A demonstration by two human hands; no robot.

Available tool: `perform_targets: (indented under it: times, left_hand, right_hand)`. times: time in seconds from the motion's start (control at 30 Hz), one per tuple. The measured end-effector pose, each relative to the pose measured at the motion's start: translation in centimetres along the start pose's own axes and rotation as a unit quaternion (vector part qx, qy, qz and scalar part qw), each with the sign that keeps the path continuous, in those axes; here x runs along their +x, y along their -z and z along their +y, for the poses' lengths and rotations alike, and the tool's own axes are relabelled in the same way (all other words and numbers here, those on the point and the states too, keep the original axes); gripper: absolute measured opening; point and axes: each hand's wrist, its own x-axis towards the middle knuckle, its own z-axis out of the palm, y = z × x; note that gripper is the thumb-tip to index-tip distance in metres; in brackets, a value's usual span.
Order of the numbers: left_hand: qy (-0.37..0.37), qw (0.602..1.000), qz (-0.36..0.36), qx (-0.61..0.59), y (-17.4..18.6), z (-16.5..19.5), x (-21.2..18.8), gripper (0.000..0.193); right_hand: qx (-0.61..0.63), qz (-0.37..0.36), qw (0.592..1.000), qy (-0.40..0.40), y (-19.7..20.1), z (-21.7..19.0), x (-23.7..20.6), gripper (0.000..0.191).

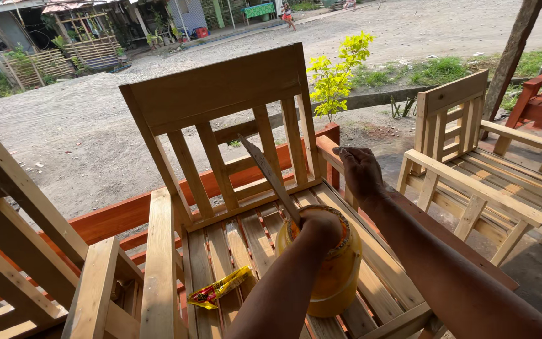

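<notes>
The left hand point(321, 227) is closed in a fist over the mouth of a yellow jar point(330, 270) & grips a flat grey stick point(270, 177). The stick is long & thin. Its low end goes into the jar under the fist; its top end points up & to the left, toward the chair back. The jar stands up straight on the seat of a bare wood chair point(221, 125), near the front edge, on the right side of the seat.

The right hand point(360, 171) is off the jar. It sits on the chair's right arm rail, fingers point(346, 152) bent down; can't tell if it grips the rail or just rests there.

A small red & yellow wrapper point(221, 289) lies flat on the seat slats, left of the jar & apart from it. It is long & crinkly, w/ one end pointing to the jar.

More bare wood chairs stand at left point(26, 251) & right point(478, 169). An orange-brown wood rail point(120, 216) runs behind the seat. The place is open air: a grey gravel road point(95, 107) past the chairs, a small bush w/ yellow-green leaves point(337, 72), huts & fences far back at top left.
</notes>
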Motion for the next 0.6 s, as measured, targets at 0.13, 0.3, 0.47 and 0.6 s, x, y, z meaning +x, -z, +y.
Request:
perform_targets:
  times: [0.13,0.3,0.47,0.6]
  left_hand:
    - [0.029,0.997,-0.044,-0.047,-1.4,-0.1,1.4,0.04]
    - [0.044,0.995,-0.054,-0.075,-1.8,-0.5,1.0,0.037]
    - [0.055,0.991,-0.059,-0.106,0.0,-0.6,-0.7,0.033]
    - [0.05,0.984,-0.084,-0.15,2.9,-0.6,-2.5,0.031]
  right_hand:
    - [0.062,-0.042,0.997,-0.005,-1.1,0.8,-0.1,0.032]
    - [0.061,-0.06,0.996,-0.004,-1.0,1.3,0.4,0.032]
    - [0.097,-0.091,0.991,0.009,-0.5,1.0,1.0,0.032]
    - [0.181,-0.132,0.974,-0.032,-0.9,0.7,1.0,0.031]
